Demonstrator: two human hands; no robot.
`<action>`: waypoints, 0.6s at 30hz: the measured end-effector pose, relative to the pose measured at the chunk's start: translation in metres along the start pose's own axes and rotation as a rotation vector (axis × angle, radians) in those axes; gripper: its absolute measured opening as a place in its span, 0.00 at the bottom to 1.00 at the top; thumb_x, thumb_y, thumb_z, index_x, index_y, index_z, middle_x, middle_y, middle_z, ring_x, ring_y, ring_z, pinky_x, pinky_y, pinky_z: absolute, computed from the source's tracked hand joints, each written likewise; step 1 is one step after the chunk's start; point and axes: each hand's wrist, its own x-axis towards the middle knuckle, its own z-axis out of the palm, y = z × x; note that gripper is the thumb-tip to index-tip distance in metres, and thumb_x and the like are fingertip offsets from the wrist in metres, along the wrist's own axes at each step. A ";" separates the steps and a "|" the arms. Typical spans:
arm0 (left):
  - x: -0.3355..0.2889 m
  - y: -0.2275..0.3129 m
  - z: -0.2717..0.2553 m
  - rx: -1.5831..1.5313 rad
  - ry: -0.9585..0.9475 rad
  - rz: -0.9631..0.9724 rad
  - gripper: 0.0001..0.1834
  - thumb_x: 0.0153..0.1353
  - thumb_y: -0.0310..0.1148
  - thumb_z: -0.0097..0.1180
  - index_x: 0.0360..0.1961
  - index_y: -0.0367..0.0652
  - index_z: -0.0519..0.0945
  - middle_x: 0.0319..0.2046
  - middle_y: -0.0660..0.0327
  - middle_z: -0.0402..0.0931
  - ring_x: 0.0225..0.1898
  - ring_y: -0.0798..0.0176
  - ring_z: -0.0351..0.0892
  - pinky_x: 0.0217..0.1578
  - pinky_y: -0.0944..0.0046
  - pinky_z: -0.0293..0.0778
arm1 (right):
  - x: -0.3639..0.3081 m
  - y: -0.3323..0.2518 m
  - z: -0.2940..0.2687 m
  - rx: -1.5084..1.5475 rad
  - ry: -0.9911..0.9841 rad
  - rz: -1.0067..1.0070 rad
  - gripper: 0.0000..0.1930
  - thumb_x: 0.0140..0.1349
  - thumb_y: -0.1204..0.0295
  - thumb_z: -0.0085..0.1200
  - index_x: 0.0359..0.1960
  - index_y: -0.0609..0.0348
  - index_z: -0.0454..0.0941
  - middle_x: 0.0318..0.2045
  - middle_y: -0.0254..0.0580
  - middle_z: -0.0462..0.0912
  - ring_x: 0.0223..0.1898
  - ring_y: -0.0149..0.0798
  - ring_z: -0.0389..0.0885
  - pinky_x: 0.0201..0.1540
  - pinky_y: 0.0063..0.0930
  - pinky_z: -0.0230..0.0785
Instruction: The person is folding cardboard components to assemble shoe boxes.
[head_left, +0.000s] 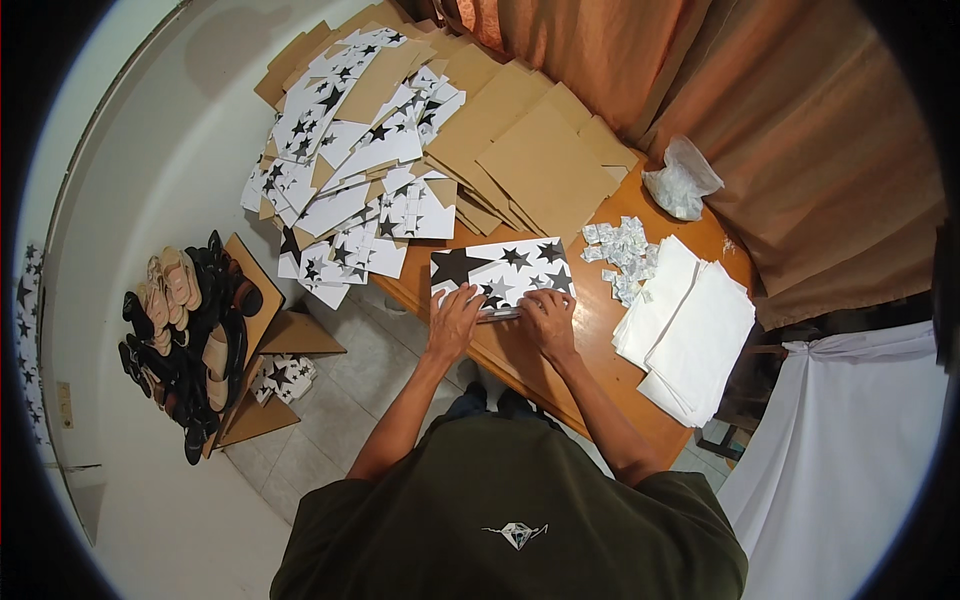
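Note:
A white box (515,275) printed with black and grey stars lies on the wooden table (590,375), close to its front edge. Its top looks closed. My left hand (455,320) grips the box at the near left corner, fingers bent over the top edge. At the near right corner, my right hand (548,322) holds it too, with the fingertips on the star print. Both thumbs are down by the near side, partly hidden. To the right of the box lie small silvery-white packets (622,255) in a loose heap. A stack of white paper sheets (695,340) rests beyond them, nearer me.
Star-printed cardboard pieces (350,150) pile up at the far left, beside overlapping brown cardboard sheets (548,155). A clear plastic bag (683,180) stands near the brown curtain (810,150). Left of the table, a wooden rack holds several shoes (185,330).

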 end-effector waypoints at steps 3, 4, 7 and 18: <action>0.001 -0.002 0.001 0.000 0.000 0.001 0.16 0.61 0.34 0.64 0.51 0.47 0.82 0.56 0.59 0.79 0.62 0.55 0.74 0.63 0.43 0.60 | 0.001 0.002 0.001 0.035 -0.019 0.004 0.09 0.57 0.68 0.65 0.40 0.48 0.82 0.45 0.30 0.82 0.51 0.38 0.77 0.58 0.44 0.59; 0.001 -0.001 0.002 0.000 0.001 0.001 0.16 0.61 0.34 0.64 0.51 0.47 0.82 0.56 0.59 0.79 0.62 0.55 0.74 0.63 0.43 0.60 | 0.000 0.003 0.002 0.023 -0.018 -0.010 0.09 0.57 0.68 0.65 0.40 0.49 0.82 0.44 0.30 0.82 0.51 0.38 0.77 0.57 0.44 0.59; 0.000 -0.001 0.005 0.012 -0.018 -0.008 0.16 0.61 0.34 0.65 0.50 0.47 0.82 0.56 0.59 0.79 0.62 0.55 0.74 0.63 0.43 0.60 | -0.002 0.007 0.006 0.013 -0.023 -0.026 0.10 0.56 0.69 0.65 0.40 0.49 0.82 0.43 0.31 0.82 0.50 0.39 0.77 0.56 0.44 0.60; 0.001 -0.004 0.017 0.050 0.052 0.019 0.15 0.63 0.33 0.62 0.51 0.45 0.82 0.57 0.58 0.79 0.61 0.54 0.75 0.65 0.42 0.59 | 0.003 0.007 0.007 -0.008 0.007 -0.071 0.16 0.48 0.69 0.67 0.40 0.51 0.80 0.43 0.32 0.81 0.50 0.39 0.77 0.55 0.45 0.61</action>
